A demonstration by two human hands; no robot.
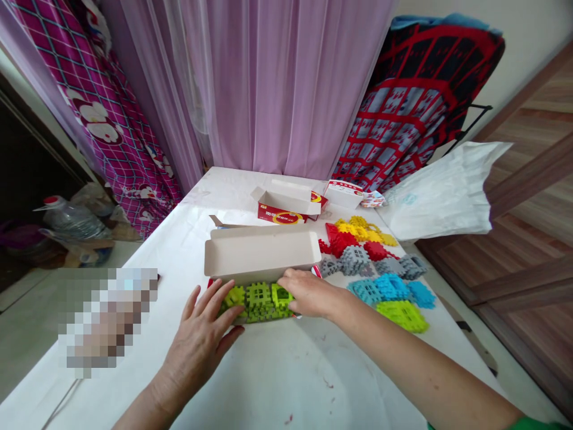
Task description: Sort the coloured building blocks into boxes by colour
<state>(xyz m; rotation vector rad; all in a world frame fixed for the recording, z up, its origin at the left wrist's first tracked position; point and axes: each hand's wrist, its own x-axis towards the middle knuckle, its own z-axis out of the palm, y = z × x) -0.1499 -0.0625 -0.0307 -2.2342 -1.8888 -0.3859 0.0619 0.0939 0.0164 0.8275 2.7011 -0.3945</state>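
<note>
Right fingers [290,279] partly hide green blocks [258,303] (pixelation masks an object [107,322] leftward).

Left fingers [219,297] loosely spread — right fingers [290,279] curled inward

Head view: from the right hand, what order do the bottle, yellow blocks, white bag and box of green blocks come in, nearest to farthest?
From the right hand:
1. Box of green blocks, right at the hand
2. Yellow blocks, ahead and right
3. White bag, far right
4. Bottle, far left
</note>
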